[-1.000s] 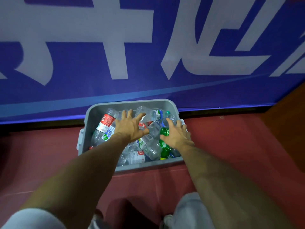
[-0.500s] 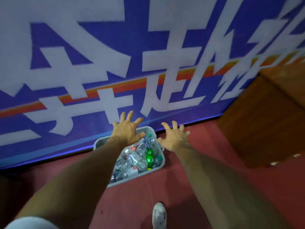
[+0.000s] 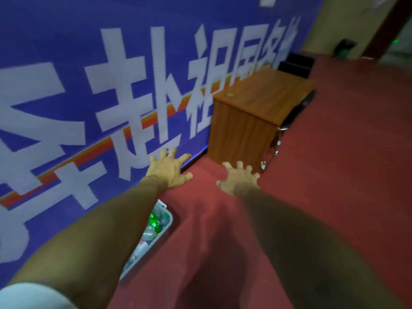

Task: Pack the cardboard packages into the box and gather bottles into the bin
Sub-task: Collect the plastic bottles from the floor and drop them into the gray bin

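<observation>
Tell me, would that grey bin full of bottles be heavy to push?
Probably not very: the bottles in the bin look like clear, empty plastic, so the load is likely light for its size. It would probably drag rather than glide, since it sits on the red carpet. The loosely piled bottles may rattle and shift if shoved.

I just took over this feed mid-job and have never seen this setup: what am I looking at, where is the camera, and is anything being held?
No machine here: a person works bare-handed, and the single camera sits on their head, looking forward and down along both arms. The left hand and right hand are stretched out with fingers spread, holding nothing. Below the left forearm, a grey bin stands on the red floor beside the blue banner, with bottles inside. Ahead stands a wooden desk. No cardboard packages show.
</observation>
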`<state>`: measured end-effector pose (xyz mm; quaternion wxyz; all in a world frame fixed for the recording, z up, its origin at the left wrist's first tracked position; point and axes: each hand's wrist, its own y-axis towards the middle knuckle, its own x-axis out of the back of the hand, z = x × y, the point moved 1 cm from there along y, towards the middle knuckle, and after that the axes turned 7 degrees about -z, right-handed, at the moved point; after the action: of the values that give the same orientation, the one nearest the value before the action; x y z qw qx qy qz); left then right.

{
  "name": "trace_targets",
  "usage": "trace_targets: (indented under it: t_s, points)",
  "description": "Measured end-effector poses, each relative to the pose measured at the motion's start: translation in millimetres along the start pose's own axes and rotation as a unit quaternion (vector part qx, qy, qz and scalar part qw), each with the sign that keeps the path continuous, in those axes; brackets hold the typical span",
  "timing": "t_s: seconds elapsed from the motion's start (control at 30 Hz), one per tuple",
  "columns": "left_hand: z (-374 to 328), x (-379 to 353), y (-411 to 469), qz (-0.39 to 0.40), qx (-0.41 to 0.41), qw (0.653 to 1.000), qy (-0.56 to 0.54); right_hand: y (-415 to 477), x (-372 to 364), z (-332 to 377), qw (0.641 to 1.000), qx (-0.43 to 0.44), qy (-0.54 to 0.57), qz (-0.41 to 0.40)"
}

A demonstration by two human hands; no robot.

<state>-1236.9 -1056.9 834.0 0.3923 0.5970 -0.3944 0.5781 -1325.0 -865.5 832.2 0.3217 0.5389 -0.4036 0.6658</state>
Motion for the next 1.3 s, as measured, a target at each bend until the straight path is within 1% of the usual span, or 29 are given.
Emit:
trace_targets:
  t_s: [0.07,0.17,0.23,0.37,0.5,0.63,0.77,0.9,1.13,1.3]
  points:
    - [-35,9,-5,0.001,-0.032,0.999,-0.009,-22,18,-30,0.999,-0.034,0.031,0.006]
    - [-93,18,-17,0.006,-0.081,0.997,-0.02,-58,19,-92,0.994,-0.106,0.022,-0.024]
    - [-134,21,-30,0.0,-0.115,0.993,-0.029,-87,19,-124,0.99,-0.133,0.011,-0.047]
    - [-230,28,-66,-0.006,-0.183,0.983,-0.032,-160,16,-200,0.978,-0.201,0.03,-0.051]
    - [-333,34,-126,-0.011,-0.247,0.969,-0.033,-253,14,-284,0.96,-0.264,0.039,-0.079]
    - [-433,30,-210,0.008,-0.309,0.949,-0.054,-367,2,-360,0.942,-0.325,0.04,-0.074]
    - [-528,32,-295,0.003,-0.384,0.92,-0.075,-478,-6,-428,0.912,-0.398,0.034,-0.087]
    - [-612,37,-361,0.005,-0.45,0.889,-0.085,-572,-11,-487,0.883,-0.457,0.034,-0.101]
    - [-752,35,-445,0.016,-0.551,0.831,-0.068,-695,-33,-574,0.819,-0.563,0.05,-0.1]
    - [-873,25,-497,0.029,-0.616,0.783,-0.077,-773,-50,-650,0.761,-0.639,0.058,-0.093]
